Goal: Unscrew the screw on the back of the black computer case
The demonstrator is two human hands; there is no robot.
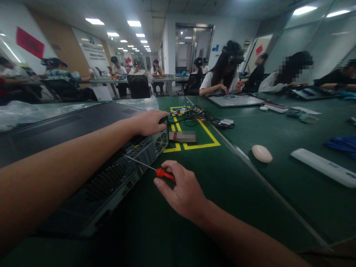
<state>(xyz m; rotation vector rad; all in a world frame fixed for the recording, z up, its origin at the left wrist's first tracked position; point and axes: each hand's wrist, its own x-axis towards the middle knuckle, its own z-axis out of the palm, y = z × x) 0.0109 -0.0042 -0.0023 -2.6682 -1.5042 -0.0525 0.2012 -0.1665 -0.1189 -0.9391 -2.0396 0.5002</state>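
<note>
A black desktop computer case [104, 111] lies on its side, its rear panel with vent grilles and a round fan grille turned toward my right hand. My left hand [148, 122] grips the far rear corner of the case, fingers over the top and thumb down on the rear side. In my right hand [185, 187] is a screwdriver [164, 173] with an orange-red handle, closed between thumb and fingers. Its long thin shaft points left, and its tip reaches the rear panel near the slot covers. Whether the tip sits on a screw I cannot tell.
Beyond the case lie tangled cables [196, 113] and a small labelled box [183, 136] by yellow tape lines [203, 144]. A pale mouse [261, 153] and a white power strip [324, 167] are to the right. Clear plastic [16, 111] lies behind the case. Co-workers sit across the table.
</note>
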